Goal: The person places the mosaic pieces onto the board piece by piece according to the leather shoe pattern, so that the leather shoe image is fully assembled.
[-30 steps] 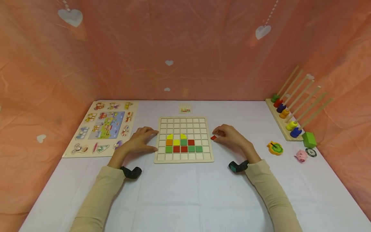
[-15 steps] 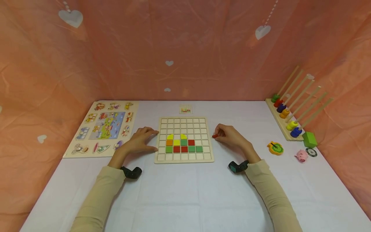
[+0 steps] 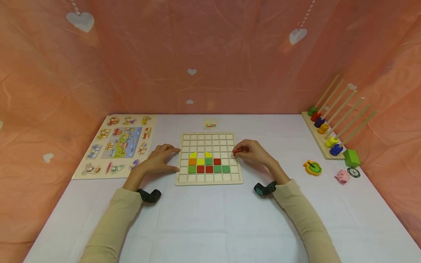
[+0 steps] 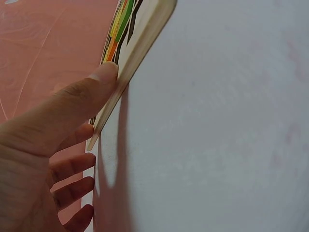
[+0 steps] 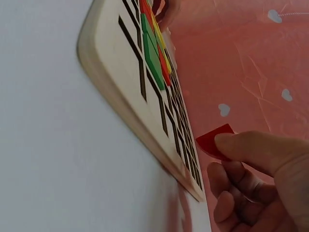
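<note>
A square wooden grid board [image 3: 209, 180] lies on the white table, with green, red, yellow and orange tiles set in its lower middle cells. My left hand [image 3: 159, 160] rests at the board's left edge, thumb and fingertips touching it, fingers fairly straight. At the right edge, my right hand [image 3: 254, 151] pinches a small red tile [image 5: 216, 142] between thumb and fingers, held over the board's right-hand columns. One side of this tile looks curved in the right wrist view.
A small pattern card [image 3: 210, 124] lies behind the board. To the left is a picture puzzle board [image 3: 98, 146]. A peg stacker [image 3: 323, 140], green block [image 3: 351, 158], tree piece [image 3: 312, 168], pink pig [image 3: 342, 176] and small round disc [image 3: 353, 172] are at the right.
My right hand has lifted the red tile from beside the board and moved left with it over the board's right edge. The left hand has stayed in place.
</note>
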Motion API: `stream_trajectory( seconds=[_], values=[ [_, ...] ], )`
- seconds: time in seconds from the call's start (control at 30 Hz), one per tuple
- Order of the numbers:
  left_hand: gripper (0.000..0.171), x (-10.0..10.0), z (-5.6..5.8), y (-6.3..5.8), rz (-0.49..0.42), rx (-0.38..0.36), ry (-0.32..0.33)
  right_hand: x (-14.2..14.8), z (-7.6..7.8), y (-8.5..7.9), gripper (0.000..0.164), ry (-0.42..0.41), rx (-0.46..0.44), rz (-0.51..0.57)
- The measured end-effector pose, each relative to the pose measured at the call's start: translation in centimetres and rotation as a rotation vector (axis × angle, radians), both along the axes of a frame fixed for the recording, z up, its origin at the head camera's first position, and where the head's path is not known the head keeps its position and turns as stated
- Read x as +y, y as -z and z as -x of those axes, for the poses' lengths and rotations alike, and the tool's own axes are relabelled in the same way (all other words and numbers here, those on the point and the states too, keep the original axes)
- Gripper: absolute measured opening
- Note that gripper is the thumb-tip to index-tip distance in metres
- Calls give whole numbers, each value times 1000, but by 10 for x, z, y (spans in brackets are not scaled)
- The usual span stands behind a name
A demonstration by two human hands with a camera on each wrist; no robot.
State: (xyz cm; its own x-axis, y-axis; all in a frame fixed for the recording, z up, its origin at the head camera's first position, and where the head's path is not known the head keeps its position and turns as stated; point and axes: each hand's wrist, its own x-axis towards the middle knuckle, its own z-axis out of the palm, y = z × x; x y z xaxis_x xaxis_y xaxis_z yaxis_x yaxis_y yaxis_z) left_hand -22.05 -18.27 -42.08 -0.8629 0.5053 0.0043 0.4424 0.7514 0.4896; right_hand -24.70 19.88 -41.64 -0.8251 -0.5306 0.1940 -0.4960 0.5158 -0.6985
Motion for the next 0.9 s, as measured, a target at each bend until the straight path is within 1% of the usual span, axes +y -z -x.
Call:
stream_trajectory(
  seconds=[0.23, 0.4, 0.5, 0.63, 0.73, 0.9],
  values=[
    [74, 1, -2, -2, -6, -9, -5, -19, -3, 0, 15, -83, -50, -38],
    [74, 2, -2, -2, -7, -8, -4, -30, -5, 1, 11, -137, -93, -31],
    [74, 2, -1, -2, -4, -4, -3, -33, -6, 0, 8, -138, -107, -38],
    [74, 1, -1, -1, -1, 1, 0, -34, -5, -1, 5, -113, -121, -83],
    [74, 1, -1, -1, -1, 1, 2, -33, -3, 0, 6, -114, -110, -110],
    [74, 1, -1, -1, -1, 2, 1, -34, 0, 2, 10, -146, -74, -121]
  ],
)
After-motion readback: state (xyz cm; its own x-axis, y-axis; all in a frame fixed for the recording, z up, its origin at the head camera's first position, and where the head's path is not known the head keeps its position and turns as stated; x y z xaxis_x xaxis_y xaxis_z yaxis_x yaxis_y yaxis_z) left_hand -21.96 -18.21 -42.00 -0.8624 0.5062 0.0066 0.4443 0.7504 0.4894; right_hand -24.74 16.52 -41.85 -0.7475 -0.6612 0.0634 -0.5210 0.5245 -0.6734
